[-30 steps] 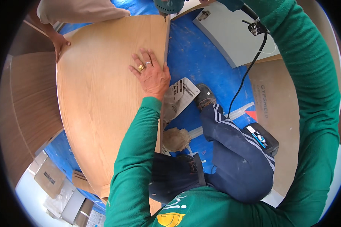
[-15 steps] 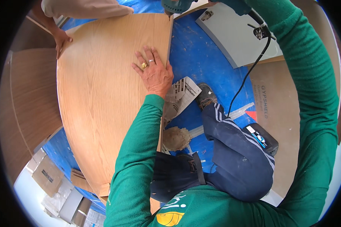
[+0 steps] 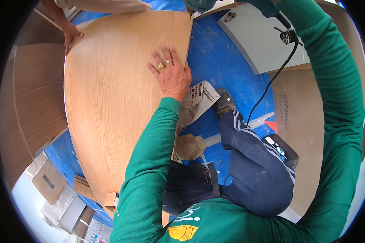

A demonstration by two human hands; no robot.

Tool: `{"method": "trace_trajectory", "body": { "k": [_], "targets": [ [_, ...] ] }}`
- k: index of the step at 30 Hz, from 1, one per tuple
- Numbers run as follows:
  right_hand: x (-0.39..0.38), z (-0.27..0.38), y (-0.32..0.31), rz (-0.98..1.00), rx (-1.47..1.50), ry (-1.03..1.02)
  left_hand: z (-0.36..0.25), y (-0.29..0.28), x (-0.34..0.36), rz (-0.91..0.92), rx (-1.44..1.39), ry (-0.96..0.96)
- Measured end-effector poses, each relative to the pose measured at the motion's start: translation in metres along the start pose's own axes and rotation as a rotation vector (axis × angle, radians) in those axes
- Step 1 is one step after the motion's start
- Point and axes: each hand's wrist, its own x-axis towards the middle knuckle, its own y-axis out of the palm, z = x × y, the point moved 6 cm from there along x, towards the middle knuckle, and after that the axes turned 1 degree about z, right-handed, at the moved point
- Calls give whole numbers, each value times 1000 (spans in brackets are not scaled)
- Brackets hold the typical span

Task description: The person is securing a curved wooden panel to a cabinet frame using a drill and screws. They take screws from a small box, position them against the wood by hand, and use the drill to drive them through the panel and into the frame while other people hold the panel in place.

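Wood-grain, light-brown panel with a curved outer edge (image 3: pixel 105 93) sits front-left, above blue floor sheeting (image 3: pixel 211 60); can't see what supports it. Green power drill (image 3: pixel 202 5) is at its upper right corner, drill bit (image 3: pixel 190 17) right by the edge. Risks: bit could skate or split the corner if it leans, or panel could shift if hand pressure slackens. Black drill cord (image 3: pixel 271 79) hangs near the knee, could snag.

Left hand (image 3: pixel 173 79): palm down, fingers spread near the straight edge, grip loose, nothing held. Right arm arches up; right hand (image 3: pixel 239 2) mostly cropped at the drill, can't tell how closed its grip is. Co-worker's hand (image 3: pixel 72 37) is on the curved edge.
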Motion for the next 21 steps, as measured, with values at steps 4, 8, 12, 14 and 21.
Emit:
{"method": "trace_trajectory", "body": {
  "k": [4,8,12,14,21],
  "targets": [
    [-1,2,1,-38,5,-25,0,1,1,0,-5,-2],
    [6,-3,0,-46,-86,-30,-1,1,0,-4,1,1],
    [7,-7,2,-32,-24,-43,-2,1,0,-24,7,1],
    [4,-8,2,-28,15,-68,-3,0,0,-21,11,2],
    [3,-5,4,-24,15,-23,-1,0,-1,13,-10,-7]
  ]
}}
